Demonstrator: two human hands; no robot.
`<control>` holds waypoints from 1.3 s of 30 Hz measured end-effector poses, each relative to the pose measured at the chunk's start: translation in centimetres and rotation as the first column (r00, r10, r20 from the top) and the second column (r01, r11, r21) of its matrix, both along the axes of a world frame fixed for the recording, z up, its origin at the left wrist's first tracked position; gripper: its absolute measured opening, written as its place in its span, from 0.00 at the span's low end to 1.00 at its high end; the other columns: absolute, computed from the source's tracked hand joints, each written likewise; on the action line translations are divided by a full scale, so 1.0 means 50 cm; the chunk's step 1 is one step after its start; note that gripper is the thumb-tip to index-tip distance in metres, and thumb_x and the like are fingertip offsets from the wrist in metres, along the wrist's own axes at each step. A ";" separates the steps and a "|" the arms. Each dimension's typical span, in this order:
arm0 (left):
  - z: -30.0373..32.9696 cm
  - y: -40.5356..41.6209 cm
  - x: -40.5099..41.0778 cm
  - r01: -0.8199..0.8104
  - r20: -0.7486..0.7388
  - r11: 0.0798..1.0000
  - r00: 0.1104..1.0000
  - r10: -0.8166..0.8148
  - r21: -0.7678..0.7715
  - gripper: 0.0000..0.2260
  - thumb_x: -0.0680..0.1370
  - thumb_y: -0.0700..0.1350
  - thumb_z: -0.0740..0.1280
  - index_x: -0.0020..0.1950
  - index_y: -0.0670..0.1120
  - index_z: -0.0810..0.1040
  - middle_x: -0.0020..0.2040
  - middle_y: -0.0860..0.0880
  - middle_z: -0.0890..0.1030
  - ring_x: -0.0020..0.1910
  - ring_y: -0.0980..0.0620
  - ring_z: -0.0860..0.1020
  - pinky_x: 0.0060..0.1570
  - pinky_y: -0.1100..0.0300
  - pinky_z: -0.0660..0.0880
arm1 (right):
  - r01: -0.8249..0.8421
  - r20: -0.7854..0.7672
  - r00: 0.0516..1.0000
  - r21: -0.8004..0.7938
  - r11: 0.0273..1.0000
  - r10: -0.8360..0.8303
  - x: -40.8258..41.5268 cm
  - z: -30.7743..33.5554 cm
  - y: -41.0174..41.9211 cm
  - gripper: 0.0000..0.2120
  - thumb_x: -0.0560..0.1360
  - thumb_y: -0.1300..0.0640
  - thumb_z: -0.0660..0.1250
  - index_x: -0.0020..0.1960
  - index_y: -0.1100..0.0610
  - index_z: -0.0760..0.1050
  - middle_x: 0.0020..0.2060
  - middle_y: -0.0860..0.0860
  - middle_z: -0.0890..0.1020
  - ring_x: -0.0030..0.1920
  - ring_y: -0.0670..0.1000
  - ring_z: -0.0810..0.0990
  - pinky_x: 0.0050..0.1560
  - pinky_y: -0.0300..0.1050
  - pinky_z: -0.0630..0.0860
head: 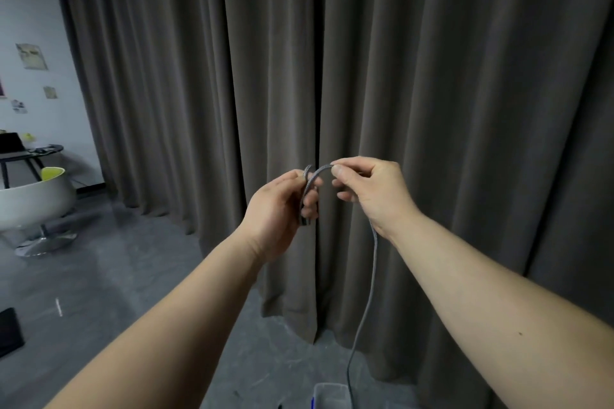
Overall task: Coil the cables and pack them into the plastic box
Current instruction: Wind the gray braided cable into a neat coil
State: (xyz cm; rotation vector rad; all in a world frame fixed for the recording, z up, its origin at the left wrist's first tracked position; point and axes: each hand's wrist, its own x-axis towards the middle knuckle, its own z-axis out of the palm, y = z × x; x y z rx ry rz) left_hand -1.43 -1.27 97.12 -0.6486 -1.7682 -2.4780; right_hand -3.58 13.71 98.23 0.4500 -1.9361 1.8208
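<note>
Head view, one frame. Right hand [372, 192]: thumb and forefinger pinch the cable [373, 262] at the top of an arch; remaining fingers curled underneath. Left hand [282, 206]: fingers curled round a small bundle of loops of the same cable, thumb pressing on top, loop ends showing above and below the fingers.

Cable: grey, braided-looking weave, thin and flexible. Between the two sets of fingertips it forms a short arch. From under the right hand it hangs straight down past the right wrist, darkening lower, and runs to the plastic box [332, 395].

Plastic box: clear or translucent, directly below the fingers at the bottom edge of the frame; only its upper rim shows. A blue item sits at its left edge; contents cannot be made out.

Writing, brands, labels: none legible on cable or box.

Surroundings: behind the fingers, a full-height dark grey-brown curtain [432, 76] in heavy folds. Below, a grey polished floor [99, 276]. Far left of the fingers, a white tub chair [33, 206] with a yellow-green cushion on a metal pedestal base; behind it a dark table [33, 151] with small items; a pale wall [30, 10] carrying several small pictures, detail too blurred to read. A black object [10, 330] lies on the floor at the lower left edge.
</note>
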 end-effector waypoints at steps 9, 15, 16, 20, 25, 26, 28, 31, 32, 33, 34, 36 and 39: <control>-0.008 0.029 0.001 -0.086 -0.206 0.975 0.978 0.043 -0.204 0.13 0.77 0.50 0.57 0.39 0.43 0.74 0.28 0.51 0.64 0.27 0.54 0.60 0.29 0.64 0.61 | -0.168 0.019 0.985 -0.086 0.982 0.170 0.002 0.014 0.019 0.06 0.76 0.64 0.67 0.44 0.55 0.80 0.38 0.50 0.84 0.42 0.47 0.83 0.47 0.48 0.80; -0.001 0.045 -0.003 -0.050 -0.210 0.992 0.977 0.025 -0.116 0.10 0.77 0.48 0.58 0.41 0.42 0.71 0.28 0.52 0.66 0.29 0.54 0.62 0.32 0.63 0.62 | -0.234 0.061 0.964 -0.257 0.938 0.257 -0.003 0.022 0.035 0.05 0.77 0.64 0.66 0.44 0.57 0.79 0.37 0.51 0.83 0.37 0.47 0.83 0.38 0.39 0.78; 0.001 0.049 -0.003 -0.051 -0.214 0.994 0.976 0.029 -0.100 0.10 0.77 0.48 0.58 0.41 0.42 0.70 0.28 0.52 0.65 0.28 0.54 0.63 0.32 0.63 0.62 | -0.241 0.060 0.961 -0.291 0.926 0.269 -0.004 0.024 0.037 0.05 0.77 0.63 0.66 0.44 0.57 0.78 0.36 0.50 0.83 0.36 0.47 0.83 0.37 0.38 0.78; 0.009 0.068 -0.001 -0.084 -0.223 0.995 0.972 0.069 -0.058 0.10 0.79 0.46 0.58 0.41 0.42 0.69 0.26 0.54 0.62 0.25 0.55 0.61 0.30 0.64 0.60 | -0.271 0.063 0.950 -0.321 0.907 0.306 -0.007 0.022 0.042 0.04 0.77 0.62 0.65 0.46 0.57 0.78 0.37 0.51 0.83 0.34 0.46 0.81 0.37 0.37 0.77; 0.032 0.074 -0.006 -0.077 -0.070 0.980 0.993 0.091 0.184 0.14 0.84 0.41 0.53 0.39 0.45 0.68 0.25 0.55 0.59 0.23 0.57 0.56 0.27 0.64 0.59 | -0.121 0.021 0.993 0.023 0.992 0.120 -0.017 -0.011 0.051 0.12 0.80 0.63 0.61 0.58 0.51 0.77 0.34 0.51 0.81 0.32 0.49 0.79 0.35 0.37 0.75; 0.041 0.069 -0.012 -0.073 -0.023 0.963 0.996 0.081 0.260 0.14 0.84 0.42 0.53 0.39 0.46 0.68 0.24 0.55 0.58 0.22 0.57 0.56 0.25 0.65 0.61 | -0.127 0.040 0.991 0.061 0.990 0.125 -0.019 -0.021 0.054 0.14 0.80 0.64 0.60 0.61 0.50 0.75 0.35 0.51 0.81 0.33 0.50 0.79 0.36 0.37 0.75; 0.059 0.055 -0.025 -0.066 0.065 0.902 0.997 0.042 0.426 0.14 0.83 0.43 0.54 0.38 0.47 0.69 0.23 0.55 0.58 0.20 0.58 0.56 0.24 0.66 0.63 | -0.163 0.101 0.983 0.137 0.977 0.150 -0.019 -0.043 0.057 0.16 0.80 0.65 0.59 0.61 0.48 0.71 0.34 0.51 0.80 0.33 0.50 0.79 0.38 0.39 0.75; 0.089 0.019 -0.047 -0.086 0.126 0.803 0.992 0.014 0.590 0.15 0.83 0.45 0.53 0.40 0.47 0.71 0.24 0.55 0.59 0.20 0.58 0.58 0.31 0.66 0.63 | -0.228 0.240 0.954 0.196 0.954 0.178 -0.019 -0.076 0.064 0.11 0.78 0.68 0.59 0.54 0.54 0.69 0.33 0.52 0.77 0.31 0.49 0.78 0.38 0.43 0.74; 0.097 0.002 -0.053 -0.099 0.138 0.774 0.990 0.015 0.626 0.15 0.83 0.45 0.52 0.40 0.47 0.72 0.24 0.55 0.60 0.21 0.58 0.58 0.33 0.66 0.64 | -0.248 0.287 0.937 0.150 0.957 0.198 -0.020 -0.084 0.068 0.09 0.78 0.68 0.60 0.52 0.56 0.69 0.33 0.53 0.76 0.30 0.49 0.77 0.37 0.44 0.74; 0.104 -0.014 -0.059 -0.112 0.146 0.748 0.989 0.021 0.655 0.15 0.83 0.44 0.52 0.40 0.46 0.72 0.25 0.55 0.61 0.21 0.57 0.59 0.35 0.66 0.64 | -0.255 0.317 0.924 0.089 0.963 0.216 -0.021 -0.088 0.072 0.07 0.77 0.68 0.61 0.49 0.57 0.69 0.34 0.54 0.76 0.29 0.48 0.75 0.37 0.46 0.74; 0.109 -0.029 -0.065 -0.123 0.147 0.726 0.989 0.031 0.677 0.15 0.83 0.44 0.52 0.41 0.46 0.72 0.25 0.55 0.62 0.22 0.57 0.60 0.36 0.65 0.64 | -0.230 0.322 0.925 0.052 0.972 0.201 -0.023 -0.088 0.075 0.06 0.77 0.68 0.61 0.47 0.58 0.70 0.34 0.54 0.76 0.28 0.48 0.74 0.36 0.46 0.74; 0.112 -0.045 -0.073 -0.135 0.135 0.707 0.989 0.057 0.694 0.14 0.83 0.43 0.52 0.42 0.45 0.72 0.26 0.54 0.64 0.23 0.57 0.61 0.37 0.66 0.64 | -0.038 0.223 0.975 0.194 0.980 -0.006 -0.031 -0.079 0.078 0.04 0.77 0.64 0.63 0.45 0.57 0.74 0.35 0.53 0.77 0.30 0.47 0.74 0.36 0.41 0.72; 0.103 -0.037 -0.084 -0.182 0.092 0.780 0.983 0.159 0.598 0.11 0.82 0.39 0.54 0.43 0.45 0.72 0.28 0.53 0.66 0.25 0.57 0.64 0.37 0.66 0.63 | 0.307 -0.181 0.948 0.731 0.610 -0.260 -0.035 -0.043 0.072 0.07 0.79 0.56 0.60 0.48 0.54 0.77 0.41 0.49 0.78 0.42 0.51 0.76 0.39 0.43 0.69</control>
